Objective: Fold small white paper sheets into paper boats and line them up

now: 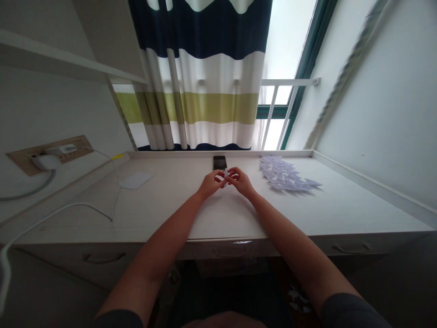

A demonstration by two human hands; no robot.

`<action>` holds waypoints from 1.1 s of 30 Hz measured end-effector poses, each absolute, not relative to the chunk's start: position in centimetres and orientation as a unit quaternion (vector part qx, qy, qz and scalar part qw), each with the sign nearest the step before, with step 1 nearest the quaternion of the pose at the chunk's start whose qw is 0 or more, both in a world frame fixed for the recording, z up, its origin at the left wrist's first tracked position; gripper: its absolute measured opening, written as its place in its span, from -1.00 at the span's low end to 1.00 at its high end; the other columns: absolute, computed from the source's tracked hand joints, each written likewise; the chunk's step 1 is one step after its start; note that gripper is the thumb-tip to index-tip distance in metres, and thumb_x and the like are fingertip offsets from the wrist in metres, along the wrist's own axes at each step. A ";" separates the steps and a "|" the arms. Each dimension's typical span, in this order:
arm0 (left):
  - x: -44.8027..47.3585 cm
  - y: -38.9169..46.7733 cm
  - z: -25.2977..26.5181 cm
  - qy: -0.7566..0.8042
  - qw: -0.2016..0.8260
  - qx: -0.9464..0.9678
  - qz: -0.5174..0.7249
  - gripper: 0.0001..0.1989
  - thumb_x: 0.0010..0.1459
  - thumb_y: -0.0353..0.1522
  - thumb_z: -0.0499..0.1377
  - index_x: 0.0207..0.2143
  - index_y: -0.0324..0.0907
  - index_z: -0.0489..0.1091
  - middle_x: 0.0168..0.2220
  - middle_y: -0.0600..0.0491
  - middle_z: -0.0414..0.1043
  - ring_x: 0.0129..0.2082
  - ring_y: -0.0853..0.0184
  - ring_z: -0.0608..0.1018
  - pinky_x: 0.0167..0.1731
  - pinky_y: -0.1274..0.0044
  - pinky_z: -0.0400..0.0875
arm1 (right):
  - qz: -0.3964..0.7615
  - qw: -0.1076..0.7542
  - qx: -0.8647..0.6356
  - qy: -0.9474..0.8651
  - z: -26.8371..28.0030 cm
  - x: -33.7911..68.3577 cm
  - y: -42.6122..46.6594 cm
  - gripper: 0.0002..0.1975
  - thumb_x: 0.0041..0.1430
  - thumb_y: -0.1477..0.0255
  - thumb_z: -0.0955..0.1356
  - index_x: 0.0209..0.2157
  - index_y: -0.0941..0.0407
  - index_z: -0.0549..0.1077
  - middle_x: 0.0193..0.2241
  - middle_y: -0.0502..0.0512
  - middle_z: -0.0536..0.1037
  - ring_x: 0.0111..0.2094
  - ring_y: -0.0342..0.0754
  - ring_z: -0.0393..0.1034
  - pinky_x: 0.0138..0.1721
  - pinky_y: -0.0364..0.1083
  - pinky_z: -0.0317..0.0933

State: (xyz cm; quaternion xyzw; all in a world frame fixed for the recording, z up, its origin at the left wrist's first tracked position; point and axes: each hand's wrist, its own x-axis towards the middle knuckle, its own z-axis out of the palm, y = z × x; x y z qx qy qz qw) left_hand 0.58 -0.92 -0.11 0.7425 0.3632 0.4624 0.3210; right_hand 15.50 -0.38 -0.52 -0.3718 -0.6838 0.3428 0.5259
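Between my two hands, above the middle of the white desk, is a small piece of white paper (226, 172), held upright and narrow. My left hand (210, 183) pinches it from the left with thumb and fingers. From the right, my right hand (241, 181) grips the same piece with thumb and forefinger. The fingers hide part of the paper, so its full shape does not show. Just behind the hands a dark phone (220, 162) lies flat. To the right spreads a pile of folded white paper pieces (283, 174), many of them pointed.
Flat white sheets (137, 180) lie on the desk (164, 214) at the left. White cables (78, 204) run from a wall socket (51, 154) across the desk's left side. A striped curtain (211, 107) hangs behind the raised back edge. Scraps (298, 298) lie below, at lower right.
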 end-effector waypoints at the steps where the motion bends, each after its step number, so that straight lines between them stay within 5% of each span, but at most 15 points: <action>1: 0.5 -0.9 -0.1 0.363 0.324 0.741 0.462 -0.66 -0.11 -0.18 0.17 -0.32 -0.23 0.30 -0.32 0.01 0.37 -0.53 0.45 0.46 -0.53 0.60 0.37 | 0.346 0.524 -0.370 -0.685 -0.5 15.5 -0.4 -0.70 -0.15 0.28 0.36 -0.36 0.11 0.28 -0.51 -0.04 0.36 -0.53 -0.17 0.36 -0.47 -0.12 0.31; 26: 0.3 -0.7 0.0 0.363 0.450 0.678 0.454 -0.68 -0.18 -0.34 0.25 -0.33 -0.27 0.29 -0.48 0.05 0.40 -0.49 0.39 0.50 -0.39 0.45 0.43 | 0.403 0.526 -0.364 -0.654 -0.5 15.6 -0.3 -0.67 -0.23 0.31 0.41 -0.35 0.15 0.42 -0.47 0.06 0.47 -0.49 -0.12 0.40 -0.36 -0.04 0.33; 33: 0.2 -0.4 -0.2 0.361 0.448 0.676 0.461 -0.67 -0.19 -0.31 0.25 -0.33 -0.26 0.30 -0.32 -0.02 0.39 -0.46 0.37 0.50 -0.39 0.42 0.43 | 0.395 0.512 -0.362 -0.672 -0.7 15.7 0.0 -0.70 -0.16 0.31 0.38 -0.33 0.15 0.41 -0.43 0.08 0.47 -0.46 -0.11 0.41 -0.38 -0.06 0.33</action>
